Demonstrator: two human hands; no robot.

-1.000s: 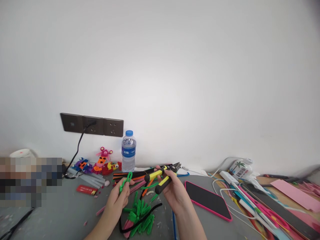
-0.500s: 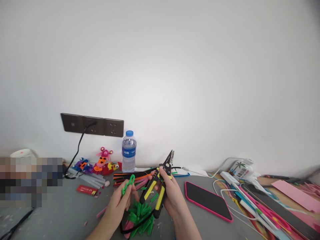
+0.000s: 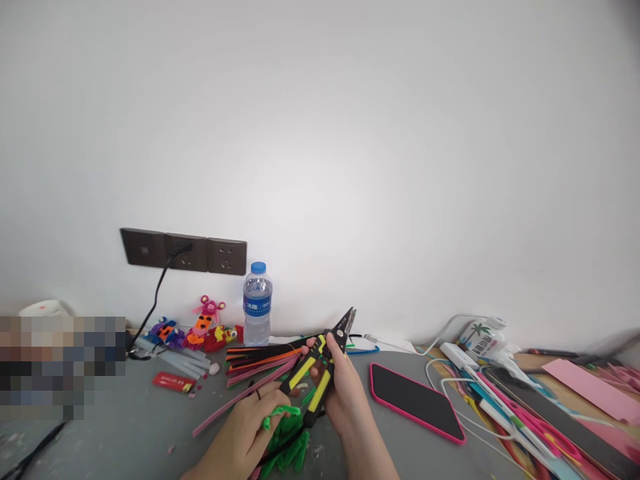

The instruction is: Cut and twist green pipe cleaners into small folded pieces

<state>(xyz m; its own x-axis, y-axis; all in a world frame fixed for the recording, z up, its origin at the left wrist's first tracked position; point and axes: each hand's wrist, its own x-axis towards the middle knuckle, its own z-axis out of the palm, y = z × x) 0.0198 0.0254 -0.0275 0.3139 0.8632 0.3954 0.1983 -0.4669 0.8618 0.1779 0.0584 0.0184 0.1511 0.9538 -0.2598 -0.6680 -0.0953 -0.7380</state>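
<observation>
In my right hand (image 3: 345, 387) is a wire stripper (image 3: 320, 373) with black and yellow handles, its jaws pointing up and away from me. My left hand (image 3: 253, 420) is closed on a small looped green pipe cleaner (image 3: 283, 415), its fingertips partly hidden behind the hand. Just below lies a pile of bent green pipe cleaner pieces (image 3: 295, 453), which my left hand partly covers. Beyond my left hand, a bundle of black, orange and pink pipe cleaners (image 3: 257, 357) rests on the grey table (image 3: 135, 433).
A water bottle (image 3: 257, 307) stands against the wall near fuzzy figures (image 3: 203, 327). A red lighter (image 3: 173, 382) and glue sticks (image 3: 185, 363) lie at left. To the right are a pink-edged phone (image 3: 417, 402), white cables, pink scissors (image 3: 547, 433) and a tissue pack (image 3: 483, 339).
My left hand has moved right and down with the green pipe cleaner, turning it sideways over the pile. The wire stripper has tilted slightly to the right, its jaws closer together.
</observation>
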